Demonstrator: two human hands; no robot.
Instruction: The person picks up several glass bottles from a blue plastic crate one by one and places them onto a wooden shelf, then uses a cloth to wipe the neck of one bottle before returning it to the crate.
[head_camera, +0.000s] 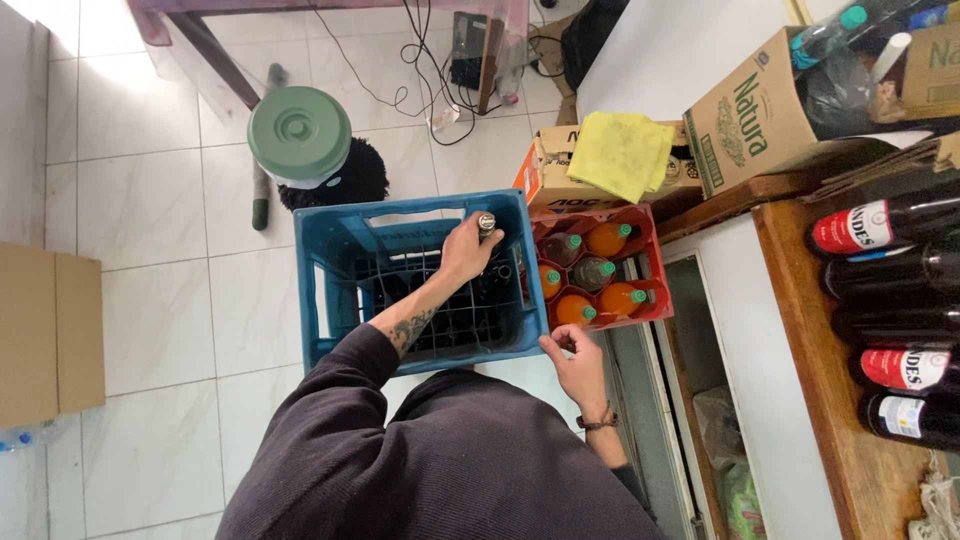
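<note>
My left hand (462, 250) reaches into a blue plastic crate (325, 250) on the floor and is closed around the neck of a dark glass bottle (487, 222) at the crate's far right corner. A few more dark bottles stand in the divided cells along that right side. My right hand (572, 358) grips the crate's near right corner. Right beside the blue crate sits a smaller red crate (648, 235) holding several bottles of orange drink (608, 238) with green caps.
A green-lidded bucket (299, 132) and a black mop head stand on the white tiles beyond the crate. A yellow cloth (620, 152) lies on cardboard boxes. Dark bottles (880, 228) lie on a wooden shelf at right. A cardboard box (45, 335) is at left; cables run at the top.
</note>
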